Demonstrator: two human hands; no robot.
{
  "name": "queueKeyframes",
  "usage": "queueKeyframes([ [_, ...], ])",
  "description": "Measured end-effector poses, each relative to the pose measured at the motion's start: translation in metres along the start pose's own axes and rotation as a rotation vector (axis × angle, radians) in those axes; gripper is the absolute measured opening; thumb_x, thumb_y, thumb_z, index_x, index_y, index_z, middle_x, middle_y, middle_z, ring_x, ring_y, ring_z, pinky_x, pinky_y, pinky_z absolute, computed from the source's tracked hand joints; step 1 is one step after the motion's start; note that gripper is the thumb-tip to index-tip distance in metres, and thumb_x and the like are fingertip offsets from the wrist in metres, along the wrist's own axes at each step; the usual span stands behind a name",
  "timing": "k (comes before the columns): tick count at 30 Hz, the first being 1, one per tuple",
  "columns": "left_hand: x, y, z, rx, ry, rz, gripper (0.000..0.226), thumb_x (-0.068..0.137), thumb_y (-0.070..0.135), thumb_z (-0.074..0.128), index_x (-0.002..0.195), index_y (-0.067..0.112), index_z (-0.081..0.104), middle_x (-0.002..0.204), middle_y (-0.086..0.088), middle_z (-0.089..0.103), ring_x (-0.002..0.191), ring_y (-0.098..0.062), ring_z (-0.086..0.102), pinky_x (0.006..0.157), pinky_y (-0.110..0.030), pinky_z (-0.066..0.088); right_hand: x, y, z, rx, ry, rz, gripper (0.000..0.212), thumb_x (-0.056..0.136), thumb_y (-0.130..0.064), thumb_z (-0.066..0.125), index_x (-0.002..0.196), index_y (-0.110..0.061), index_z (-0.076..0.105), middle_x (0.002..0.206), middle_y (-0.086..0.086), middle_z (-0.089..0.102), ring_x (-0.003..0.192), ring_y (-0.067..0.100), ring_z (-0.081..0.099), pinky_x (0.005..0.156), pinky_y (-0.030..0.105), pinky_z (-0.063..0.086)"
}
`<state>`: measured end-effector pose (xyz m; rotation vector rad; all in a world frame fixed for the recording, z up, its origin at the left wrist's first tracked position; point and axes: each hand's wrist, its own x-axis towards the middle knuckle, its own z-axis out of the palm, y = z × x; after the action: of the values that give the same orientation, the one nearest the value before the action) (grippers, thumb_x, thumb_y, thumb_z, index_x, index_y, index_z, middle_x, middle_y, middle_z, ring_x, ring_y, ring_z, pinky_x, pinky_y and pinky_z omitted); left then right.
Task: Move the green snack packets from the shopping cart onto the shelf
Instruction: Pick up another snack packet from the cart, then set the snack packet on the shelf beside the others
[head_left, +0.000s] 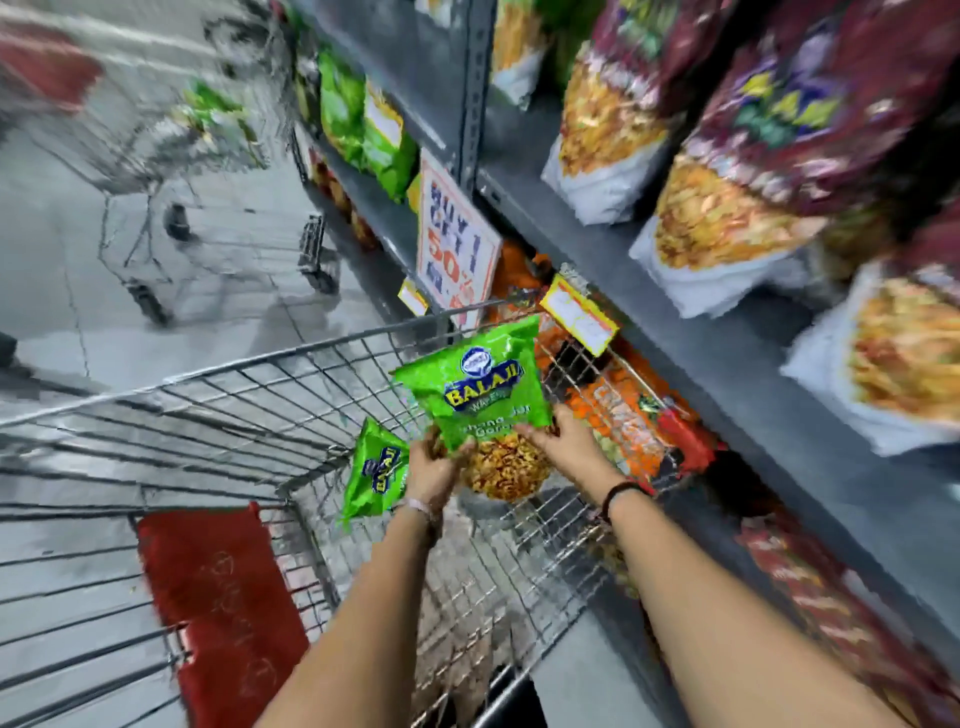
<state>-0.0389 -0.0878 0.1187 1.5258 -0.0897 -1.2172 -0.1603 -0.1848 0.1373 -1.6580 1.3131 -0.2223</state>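
A green Balaji snack packet (480, 395) is held upright over the wire shopping cart (249, 374). My left hand (434, 470) grips its lower left corner and my right hand (563, 441) grips its lower right edge. A second green packet (374, 473) stands tilted inside the cart, just left of my left hand. More green packets (363, 124) stand on the grey shelf (379, 208) at the upper middle.
A red child-seat flap (218, 608) sits at the cart's near end. A "buy 1 get 50%" sign (454, 234) hangs off the shelf edge. Maroon-and-white snack bags (727, 171) fill the right shelf. A second, blurred cart (145, 156) stands farther up the aisle.
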Motion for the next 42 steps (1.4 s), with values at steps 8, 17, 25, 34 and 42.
queueKeyframes([
  [8, -0.117, 0.078, 0.057, 0.115, -0.283, 0.376, 0.054, 0.084, 0.01, 0.057, 0.133, 0.004, 0.036, 0.142, -0.018, 0.041, 0.123, -0.026, 0.046, 0.108, -0.042, 0.037, -0.12, -0.049, -0.079, 0.222, 0.414, -0.215, 0.037, 0.085, -0.022, 0.06, 0.118, -0.005, 0.054, 0.118, 0.018, 0.063, 0.108, 0.026, 0.058, 0.081, 0.023, 0.04],
  [17, -0.231, 0.03, 0.203, 0.343, -0.651, 0.623, 0.028, 0.086, 0.004, 0.053, 0.114, 0.002, 0.052, 0.122, -0.028, 0.057, 0.097, -0.017, 0.052, 0.082, -0.012, 0.05, -0.263, 0.029, -0.203, 0.343, 0.842, -0.252, 0.035, 0.087, -0.028, 0.057, 0.12, -0.017, 0.05, 0.123, 0.009, 0.058, 0.116, 0.022, 0.052, 0.102, 0.035, 0.04],
  [25, -0.321, -0.061, 0.344, 0.604, -0.909, 0.699, 0.042, 0.087, 0.01, 0.053, 0.126, -0.001, 0.043, 0.135, -0.02, 0.049, 0.121, -0.021, 0.046, 0.103, -0.025, 0.035, -0.363, 0.146, -0.293, 0.368, 1.198, -0.068, 0.034, 0.085, -0.031, 0.058, 0.117, -0.019, 0.053, 0.113, 0.006, 0.066, 0.108, 0.023, 0.06, 0.092, 0.034, 0.047],
  [34, -0.331, -0.078, 0.458, 0.821, -0.944, 0.673, 0.044, 0.088, 0.021, 0.053, 0.125, -0.003, 0.046, 0.135, -0.024, 0.048, 0.126, -0.035, 0.044, 0.107, -0.042, 0.037, -0.355, 0.191, -0.369, 0.396, 1.285, 0.016, 0.035, 0.088, -0.025, 0.054, 0.115, -0.002, 0.051, 0.118, 0.02, 0.062, 0.111, 0.03, 0.057, 0.098, 0.039, 0.043],
  [42, -0.31, -0.114, 0.489, 1.058, -0.891, 0.654, 0.039, 0.088, 0.013, 0.049, 0.126, 0.004, 0.045, 0.125, -0.022, 0.057, 0.114, -0.035, 0.053, 0.091, -0.036, 0.043, -0.333, 0.234, -0.38, 0.387, 1.23, 0.251, 0.044, 0.089, -0.022, 0.054, 0.127, -0.004, 0.042, 0.126, 0.02, 0.058, 0.117, 0.033, 0.054, 0.096, 0.037, 0.043],
])
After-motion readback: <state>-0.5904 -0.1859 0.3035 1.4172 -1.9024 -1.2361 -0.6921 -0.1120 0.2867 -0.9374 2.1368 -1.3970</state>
